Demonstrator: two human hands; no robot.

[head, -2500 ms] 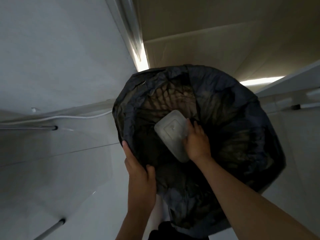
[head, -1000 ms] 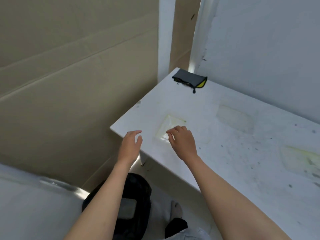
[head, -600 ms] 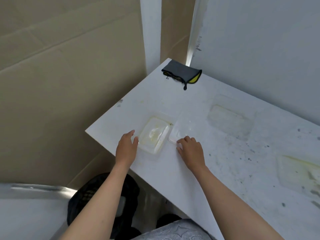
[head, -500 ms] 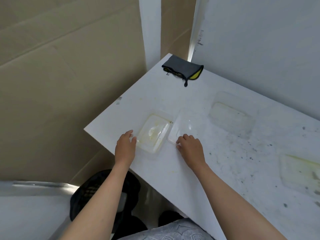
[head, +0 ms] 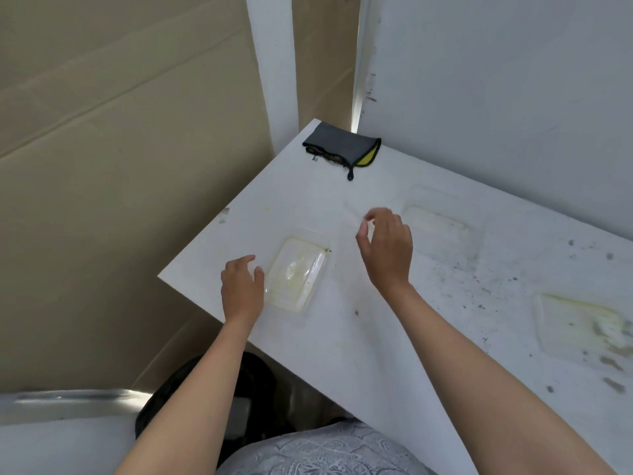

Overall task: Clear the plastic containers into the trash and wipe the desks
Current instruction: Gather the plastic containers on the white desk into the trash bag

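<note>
An open clear plastic container (head: 295, 273) with yellowish residue lies near the left corner of the white desk (head: 370, 341). My left hand (head: 241, 286) rests with relaxed fingers against its left rim. My right hand (head: 387, 245) is raised just right of it, its thumb and fingers curled as if pinching the container's faint clear lid (head: 352, 221), which is hard to make out. Two more soiled clear containers lie farther right, one (head: 442, 231) near the wall and one (head: 579, 323) by the right edge. Below the desk corner stands the black-bagged trash bin (head: 205, 402).
A folded grey and yellow cloth (head: 342, 149) lies at the desk's far corner. Dark specks and stains cover the right part of the desk. Cardboard sheets (head: 102, 166) stand to the left and a white partition (head: 496, 97) runs behind the desk.
I turned from the trash bin, where my right hand held a lid, to the desk. My right hand has since risen up and forward from the lid's near edge. My left hand stays at the container.
</note>
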